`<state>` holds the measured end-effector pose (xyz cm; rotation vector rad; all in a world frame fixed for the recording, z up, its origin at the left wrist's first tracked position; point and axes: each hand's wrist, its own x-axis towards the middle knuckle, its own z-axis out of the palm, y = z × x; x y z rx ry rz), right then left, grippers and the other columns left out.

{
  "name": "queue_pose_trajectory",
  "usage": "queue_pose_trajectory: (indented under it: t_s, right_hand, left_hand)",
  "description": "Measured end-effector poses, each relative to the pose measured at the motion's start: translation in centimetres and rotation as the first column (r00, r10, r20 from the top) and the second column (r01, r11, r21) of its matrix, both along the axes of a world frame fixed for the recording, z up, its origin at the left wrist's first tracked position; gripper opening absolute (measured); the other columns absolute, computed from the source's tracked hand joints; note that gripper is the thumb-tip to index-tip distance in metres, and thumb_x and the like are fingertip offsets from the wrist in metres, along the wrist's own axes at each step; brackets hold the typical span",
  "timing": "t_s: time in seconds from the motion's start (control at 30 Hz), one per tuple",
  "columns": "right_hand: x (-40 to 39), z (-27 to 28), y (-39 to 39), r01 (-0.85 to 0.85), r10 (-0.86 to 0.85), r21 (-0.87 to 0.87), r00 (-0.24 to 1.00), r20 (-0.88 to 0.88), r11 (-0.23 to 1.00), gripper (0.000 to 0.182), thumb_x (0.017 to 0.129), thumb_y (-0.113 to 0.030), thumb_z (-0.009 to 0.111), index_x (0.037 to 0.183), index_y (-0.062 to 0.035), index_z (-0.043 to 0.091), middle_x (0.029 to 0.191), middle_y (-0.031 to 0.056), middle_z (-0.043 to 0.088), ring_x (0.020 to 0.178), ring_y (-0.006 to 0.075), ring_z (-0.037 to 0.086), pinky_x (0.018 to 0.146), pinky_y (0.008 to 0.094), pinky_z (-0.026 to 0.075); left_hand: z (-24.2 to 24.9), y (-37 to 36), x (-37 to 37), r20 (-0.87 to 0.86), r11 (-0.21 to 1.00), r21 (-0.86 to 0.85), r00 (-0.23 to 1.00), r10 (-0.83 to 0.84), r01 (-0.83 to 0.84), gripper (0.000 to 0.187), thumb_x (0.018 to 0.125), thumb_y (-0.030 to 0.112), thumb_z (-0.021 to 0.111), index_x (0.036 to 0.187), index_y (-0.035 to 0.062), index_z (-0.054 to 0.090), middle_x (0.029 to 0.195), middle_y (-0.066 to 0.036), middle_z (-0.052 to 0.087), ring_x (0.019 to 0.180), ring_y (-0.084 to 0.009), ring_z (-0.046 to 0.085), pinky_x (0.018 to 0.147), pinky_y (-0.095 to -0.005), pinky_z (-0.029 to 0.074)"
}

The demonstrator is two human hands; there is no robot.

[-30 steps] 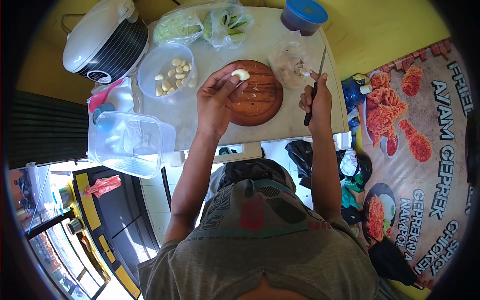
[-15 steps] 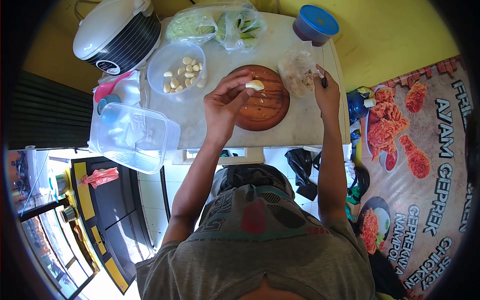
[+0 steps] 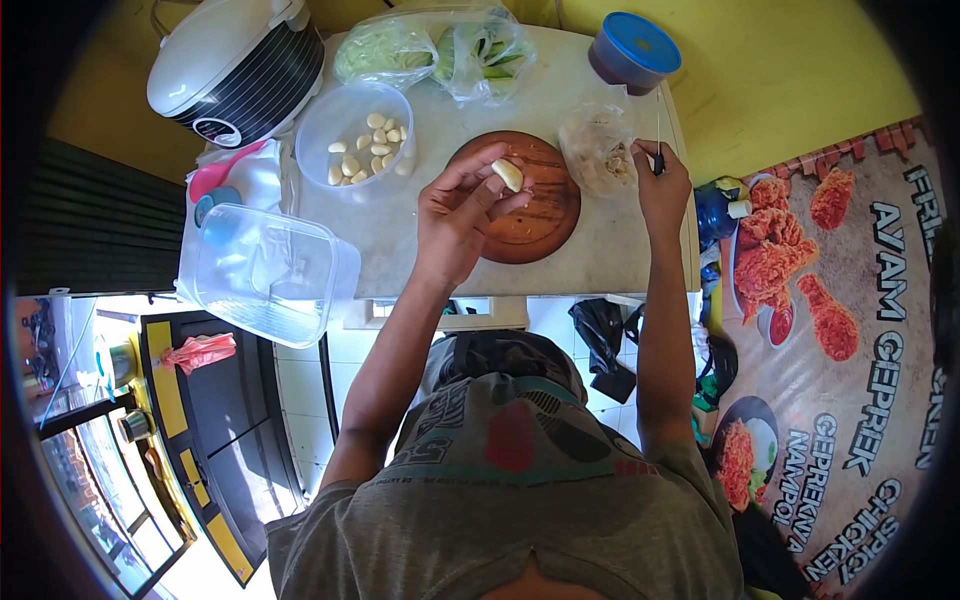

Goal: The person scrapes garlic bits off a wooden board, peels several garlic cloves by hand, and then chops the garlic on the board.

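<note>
Head camera: from where I stand, the left hand [image 3: 456,220] pinches a garlic clove [image 3: 508,176] over the round board [image 3: 552,205], while the right hand [image 3: 664,193] grips a knife [image 3: 658,162] just beside the plastic bag [image 3: 592,150]. More peeled cloves [image 3: 376,121] sit in the clear bowl [image 3: 313,150].

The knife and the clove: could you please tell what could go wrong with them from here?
The knife in the right hand is close to the plastic bag, so it might snag there. The left hand pinches the clove above the board; the clove could slip and drop. If the knife comes to the clove, it could nick the left hand.
</note>
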<state>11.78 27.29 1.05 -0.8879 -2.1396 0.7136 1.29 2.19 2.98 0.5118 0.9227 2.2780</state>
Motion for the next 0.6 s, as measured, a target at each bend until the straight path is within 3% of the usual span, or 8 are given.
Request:
queue_pose_trajectory:
  t_s: [0.07,0.17,0.23,0.27,0.33,0.43,0.53,0.6]
  right_hand:
    - [-0.2,1.0,-0.6,0.037,-0.034,-0.025,0.995,0.089,0.999,0.024,0.094,-0.026,0.062,0.100,-0.0048,0.070,0.079,0.0100,0.071,0.066,0.0198,0.064,0.068,0.0300,0.049]
    - [0.0,2.1,-2.4,-0.022,0.018,-0.061,0.997,-0.078,0.998,0.027,0.096,-0.027,0.058,0.108,-0.0055,0.069,0.077,0.0102,0.071,0.064,0.0182,0.062,0.067,0.0310,0.048]
    - [1.0,2.7,-3.9,-0.330,0.260,-0.333,0.936,-0.238,0.883,0.036,0.099,-0.027,0.053,0.128,-0.0078,0.060,0.077,0.0103,0.070,0.064,0.0152,0.060,0.066,0.0312,0.049]
    - [1.3,3.1,-5.3,-0.333,0.263,-0.334,0.935,-0.238,0.882,0.036,0.099,-0.027,0.053,0.128,-0.0078,0.060,0.077,0.0103,0.070,0.064,0.0152,0.060,0.066,0.0312,0.049]
    - [1.2,4.5,-9.4,-0.502,0.483,-0.208,0.865,-0.136,0.839,0.048,0.099,-0.026,0.052,0.144,-0.0121,0.045,0.080,0.0108,0.070,0.061,0.0186,0.060,0.062,0.0313,0.048]
    - [1.3,5.9,-12.2,-0.649,0.648,-0.068,0.761,-0.044,0.758,0.054,0.098,-0.030,0.055,0.148,-0.0164,0.040,0.085,0.0135,0.070,0.056,0.0248,0.059,0.058,0.0325,0.049]
    - [0.7,5.6,-12.8,-0.663,0.668,0.087,0.742,-0.057,0.743,0.056,0.096,-0.033,0.058,0.147,-0.0189,0.042,0.087,0.0157,0.069,0.052,0.0294,0.057,0.053,0.0352,0.048]
    - [0.9,5.5,-12.6,-0.662,0.666,0.086,0.745,-0.028,0.745,0.055,0.095,-0.034,0.059,0.146,-0.0201,0.043,0.088,0.0157,0.069,0.052,0.0284,0.057,0.052,0.0352,0.048]
  left_hand:
    - [-0.1,-0.1,-0.2,0.020,1.000,-0.002,1.000,-0.020,0.020,0.029,0.098,0.003,0.053,0.126,-0.0002,0.055,0.116,-0.016,0.064,0.102,-0.0255,0.066,0.092,-0.0386,0.056]
    - [-0.7,-0.3,-0.5,0.101,0.995,0.051,0.991,-0.091,0.086,0.030,0.098,0.004,0.053,0.128,0.0010,0.054,0.117,-0.016,0.064,0.103,-0.0249,0.066,0.089,-0.0337,0.057]
    - [-0.9,-0.4,-0.4,0.197,0.990,0.060,0.970,-0.141,0.131,0.031,0.098,0.005,0.054,0.128,0.0010,0.053,0.118,-0.015,0.063,0.104,-0.0240,0.065,0.087,-0.0301,0.058]
    - [-0.9,-0.4,-0.3,0.197,0.990,0.059,0.971,-0.136,0.127,0.031,0.098,0.005,0.054,0.128,0.0010,0.053,0.118,-0.015,0.063,0.104,-0.0240,0.065,0.087,-0.0301,0.058]
    - [-0.8,-0.4,-0.1,0.299,0.979,0.127,0.935,-0.194,0.162,0.027,0.097,0.003,0.055,0.124,0.0012,0.056,0.112,-0.012,0.064,0.103,-0.0254,0.066,0.086,-0.0323,0.059]
    - [-1.3,-0.4,0.2,0.319,0.957,0.220,0.913,-0.255,0.190,0.028,0.097,0.002,0.054,0.124,0.0013,0.055,0.112,-0.013,0.064,0.104,-0.0253,0.066,0.086,-0.0325,0.059]
    - [-0.7,-0.4,0.4,0.278,0.959,0.165,0.922,-0.271,0.232,0.027,0.096,0.001,0.053,0.123,0.0014,0.056,0.111,-0.013,0.064,0.103,-0.0237,0.067,0.085,-0.0318,0.060]
    - [-0.5,-0.4,0.4,0.287,0.959,0.167,0.919,-0.271,0.231,0.026,0.096,0.000,0.053,0.122,0.0016,0.056,0.111,-0.014,0.064,0.102,-0.0229,0.067,0.085,-0.0323,0.060]
